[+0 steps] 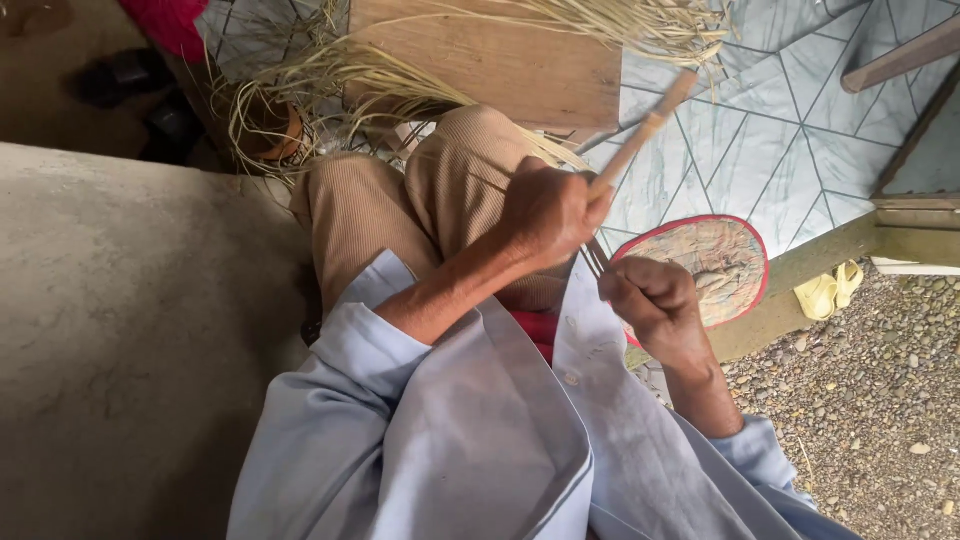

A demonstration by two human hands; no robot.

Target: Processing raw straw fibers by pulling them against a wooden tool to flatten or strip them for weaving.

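- Left hand (548,212) is curled into a closed fist, gripping the lower end of a tan stick (645,128).
- The stick runs up and away from that fist on a slant, its far tip among the pale straw fibres (380,80) fanned out beyond the knees.
- Right hand (652,298) sits just below and beside the left, fingers folded shut around a few thin dark strands (596,258).
- Those strands stretch the short gap between the two hands, rising from the right fist to the underside of the left.
- Directly behind both hands: the person's bent knees in ribbed tan trousers (400,205).
- Nearer than the hands, wide light-blue sleeves (440,440) fall open from both forearms.
- Just past the right hand lies a round woven mat (722,262) with a red rim, partly hidden by the knuckles.
- Under the mat, a pale patterned floor covering (790,130); a wooden board (500,55) lies further off, above the left hand.
- Out to the right of the right hand, a yellow sandal (826,290) rests by the gravel (870,400).
- Far off to the left of the left hand, bare concrete (130,320).
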